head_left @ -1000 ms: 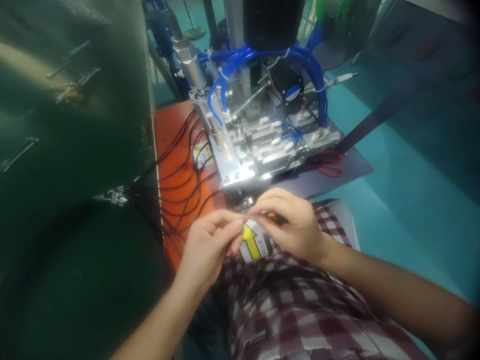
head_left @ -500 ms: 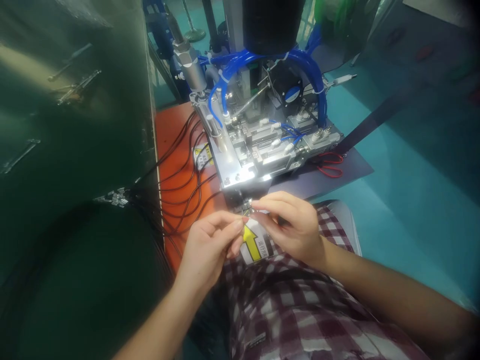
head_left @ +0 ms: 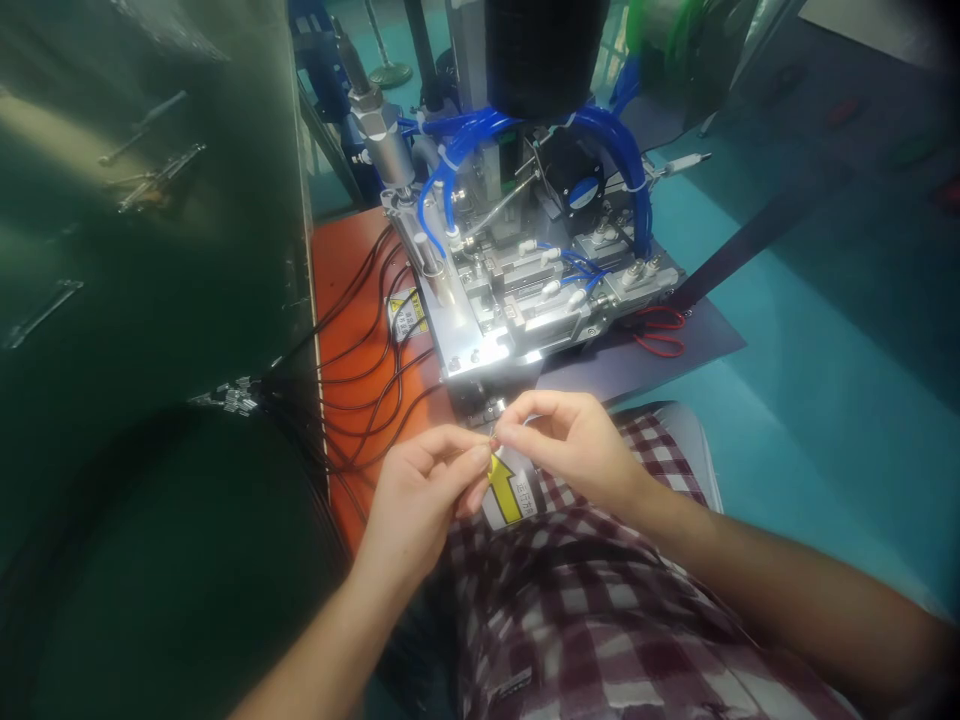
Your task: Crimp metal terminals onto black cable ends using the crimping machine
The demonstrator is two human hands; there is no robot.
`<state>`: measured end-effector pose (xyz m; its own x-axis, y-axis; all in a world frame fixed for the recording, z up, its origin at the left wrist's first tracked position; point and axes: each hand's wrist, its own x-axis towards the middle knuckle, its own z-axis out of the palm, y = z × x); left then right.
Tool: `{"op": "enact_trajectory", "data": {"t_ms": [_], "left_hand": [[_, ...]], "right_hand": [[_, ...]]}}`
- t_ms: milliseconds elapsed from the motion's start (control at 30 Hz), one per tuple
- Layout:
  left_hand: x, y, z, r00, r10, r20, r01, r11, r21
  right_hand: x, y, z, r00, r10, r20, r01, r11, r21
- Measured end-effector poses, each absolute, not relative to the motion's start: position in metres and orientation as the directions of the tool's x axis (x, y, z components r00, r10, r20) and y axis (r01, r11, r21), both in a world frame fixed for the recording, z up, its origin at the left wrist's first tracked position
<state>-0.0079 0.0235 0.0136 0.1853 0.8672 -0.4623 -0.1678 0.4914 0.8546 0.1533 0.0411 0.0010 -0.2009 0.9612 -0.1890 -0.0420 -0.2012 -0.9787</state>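
Note:
My left hand [head_left: 431, 480] is closed in a pinch, thumb against forefinger, above a white label with a yellow arrow [head_left: 504, 490]. My right hand [head_left: 570, 440] is pinched too, its fingertips meeting those of the left. Between the two sets of fingertips is something thin and tiny, too small to name. Just beyond them stands a metal machine fixture [head_left: 517, 310] with blue air hoses [head_left: 634, 170], and a small metal part [head_left: 491, 410] sits below its front edge.
On the left, a dark green surface [head_left: 150, 540] holds a bundle of black cables with metal ends [head_left: 236, 395]. The cables run across an orange plate [head_left: 349, 270] bearing a warning label [head_left: 406, 314]. A red cord loop [head_left: 664, 335] lies right of the fixture.
My right hand's thumb and forefinger, apart before, have closed together at the left fingertips. The left hand has hardly moved.

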Motion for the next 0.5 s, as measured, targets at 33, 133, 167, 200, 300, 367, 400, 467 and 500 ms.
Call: {"op": "enact_trajectory", "data": {"t_ms": [33, 133, 167, 200, 300, 367, 400, 467, 500], "left_hand": [[-0.0078, 0.0235, 0.0136, 0.187, 0.868, -0.461, -0.165, 0.49, 0.856], [-0.0076, 0.0239, 0.0131, 0.191, 0.87, -0.456, -0.16, 0.485, 0.859], [-0.0078, 0.0241, 0.0128, 0.193, 0.87, -0.453, -0.162, 0.484, 0.86], [-0.008, 0.0242, 0.0124, 0.195, 0.871, -0.45, -0.164, 0.481, 0.861], [-0.0091, 0.0241, 0.0112, 0.2, 0.875, -0.441, -0.167, 0.474, 0.865], [-0.0101, 0.0238, 0.0102, 0.206, 0.875, -0.437, -0.162, 0.471, 0.867], [-0.0109, 0.0235, 0.0096, 0.216, 0.874, -0.435, -0.155, 0.47, 0.869], [-0.0127, 0.0231, 0.0086, 0.249, 0.87, -0.426, -0.127, 0.466, 0.876], [-0.0138, 0.0231, 0.0082, 0.272, 0.864, -0.424, -0.104, 0.464, 0.88]], "right_hand": [[0.1536, 0.041, 0.0016, -0.208, 0.956, -0.204, -0.053, -0.22, -0.974], [0.1538, 0.0409, 0.002, -0.222, 0.942, -0.251, -0.1, -0.278, -0.955], [0.1536, 0.0409, 0.0017, -0.228, 0.938, -0.262, -0.124, -0.295, -0.947], [0.1532, 0.0408, 0.0012, -0.236, 0.934, -0.269, -0.149, -0.309, -0.939], [0.1517, 0.0401, -0.0008, -0.245, 0.929, -0.276, -0.199, -0.327, -0.924], [0.1514, 0.0396, -0.0022, -0.251, 0.923, -0.292, -0.204, -0.345, -0.916], [0.1518, 0.0397, -0.0028, -0.259, 0.917, -0.305, -0.203, -0.36, -0.91], [0.1539, 0.0411, -0.0036, -0.297, 0.894, -0.336, -0.191, -0.401, -0.896], [0.1554, 0.0426, -0.004, -0.327, 0.878, -0.348, -0.181, -0.42, -0.889]]}}
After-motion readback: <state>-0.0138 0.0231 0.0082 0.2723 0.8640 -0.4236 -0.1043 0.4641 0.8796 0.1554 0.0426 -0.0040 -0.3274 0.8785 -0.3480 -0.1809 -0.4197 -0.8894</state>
